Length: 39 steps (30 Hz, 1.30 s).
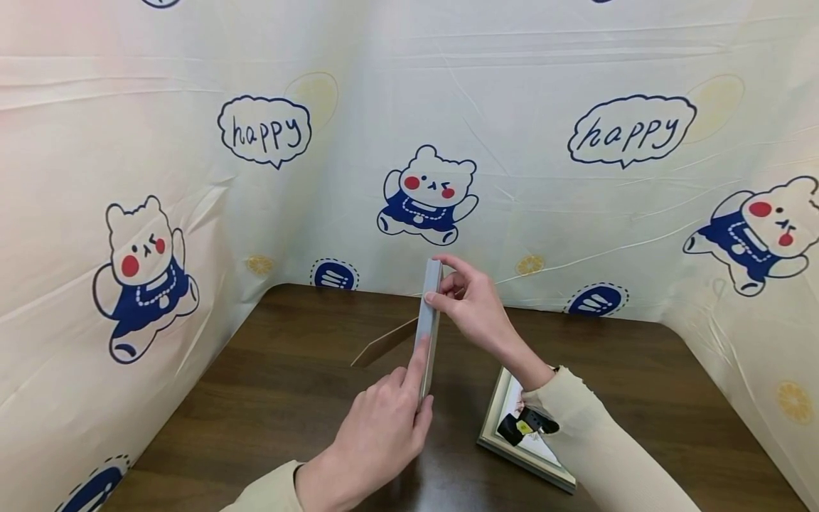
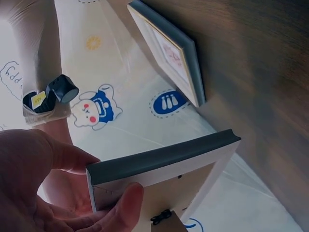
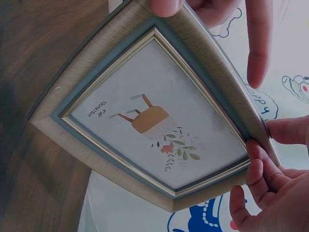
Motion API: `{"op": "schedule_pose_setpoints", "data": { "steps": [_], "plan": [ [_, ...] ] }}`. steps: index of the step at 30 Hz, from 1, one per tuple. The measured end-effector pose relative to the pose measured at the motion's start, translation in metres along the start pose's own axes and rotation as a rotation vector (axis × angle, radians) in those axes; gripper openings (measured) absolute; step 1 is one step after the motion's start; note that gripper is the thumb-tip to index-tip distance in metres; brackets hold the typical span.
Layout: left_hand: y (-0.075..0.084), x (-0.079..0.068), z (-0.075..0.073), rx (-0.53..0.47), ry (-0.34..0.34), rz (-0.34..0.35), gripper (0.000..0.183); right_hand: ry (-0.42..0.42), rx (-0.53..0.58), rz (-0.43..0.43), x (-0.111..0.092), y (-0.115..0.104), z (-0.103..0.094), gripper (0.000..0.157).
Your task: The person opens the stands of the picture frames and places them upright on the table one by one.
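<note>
Both hands hold a picture frame (image 1: 428, 313) upright above the table, edge-on in the head view. My left hand (image 1: 384, 419) grips its near lower end, index finger along the edge. At the far upper end my right hand (image 1: 476, 306) pinches the rim between thumb and fingers. A brown stand leg (image 1: 386, 345) sticks out from the back, to the left. In the right wrist view the front of the frame (image 3: 89, 72) shows a cream and blue-grey border around a flower-and-stool print. In the left wrist view a black fastening (image 2: 161, 216) shows on the back.
A second picture frame (image 1: 489, 427) lies face up on the dark wooden table (image 1: 256, 398), partly hidden under the right forearm. A camera (image 1: 527, 425) is strapped to the right wrist. White printed cloth (image 1: 512, 85) hangs behind and at both sides.
</note>
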<state>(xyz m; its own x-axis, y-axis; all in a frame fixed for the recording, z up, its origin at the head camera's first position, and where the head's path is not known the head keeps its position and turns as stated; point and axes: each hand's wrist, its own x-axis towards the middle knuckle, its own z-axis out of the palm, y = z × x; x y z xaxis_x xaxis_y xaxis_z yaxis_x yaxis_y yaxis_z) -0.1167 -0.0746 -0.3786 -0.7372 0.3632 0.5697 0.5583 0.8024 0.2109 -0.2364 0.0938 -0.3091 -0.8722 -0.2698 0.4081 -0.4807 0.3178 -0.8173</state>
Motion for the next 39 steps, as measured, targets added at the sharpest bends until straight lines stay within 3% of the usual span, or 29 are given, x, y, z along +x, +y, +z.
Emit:
{"op": "schedule_pose_setpoints", "data": {
  "steps": [4, 15, 39],
  "plan": [
    [-0.001, 0.0, 0.0, -0.001, 0.005, -0.002, 0.087, 0.005, -0.009, -0.002, 0.0, 0.0, 0.002, 0.054],
    [-0.004, 0.003, -0.002, -0.067, -0.076, -0.054, 0.083, 0.007, -0.023, -0.009, -0.002, 0.001, 0.005, 0.053],
    [-0.007, 0.006, -0.006, -0.034, -0.087, -0.082, 0.084, 0.014, -0.088, -0.028, -0.003, -0.004, 0.012, 0.052]
  ]
}}
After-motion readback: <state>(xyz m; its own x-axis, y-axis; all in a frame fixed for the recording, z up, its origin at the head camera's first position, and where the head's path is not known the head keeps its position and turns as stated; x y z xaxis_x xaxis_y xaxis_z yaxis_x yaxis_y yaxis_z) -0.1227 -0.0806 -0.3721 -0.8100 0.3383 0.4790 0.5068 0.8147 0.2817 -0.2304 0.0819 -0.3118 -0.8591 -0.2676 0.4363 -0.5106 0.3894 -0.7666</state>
